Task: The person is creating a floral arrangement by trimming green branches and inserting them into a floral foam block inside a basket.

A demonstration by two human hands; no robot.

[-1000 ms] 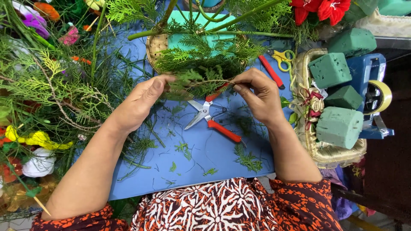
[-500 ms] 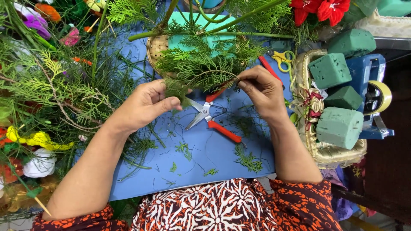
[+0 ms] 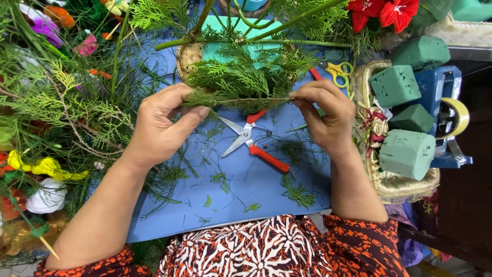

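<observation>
My left hand [image 3: 164, 123] and my right hand [image 3: 323, 110] hold a green cedar sprig [image 3: 241, 84] stretched flat between them, each pinching one end of its stem. The sprig's fronds fan upward over a small woven basket [image 3: 188, 57] holding a green foam block. Below the sprig, red-handled snips [image 3: 254, 142] lie open on the blue table sheet [image 3: 256, 184], with green clippings scattered around them.
A pile of cedar and pine branches with artificial flowers [image 3: 56, 102] fills the left side. On the right, a gold basket [image 3: 397, 187] holds green foam blocks [image 3: 406, 153]. Yellow-handled scissors [image 3: 339, 71] and a blue tape dispenser [image 3: 448, 118] lie at the right. Red flowers [image 3: 384, 11] hang at the top.
Both hands have spread apart along the sprig, pulling it out straight and level; earlier they were closer together with the sprig bunched between them.
</observation>
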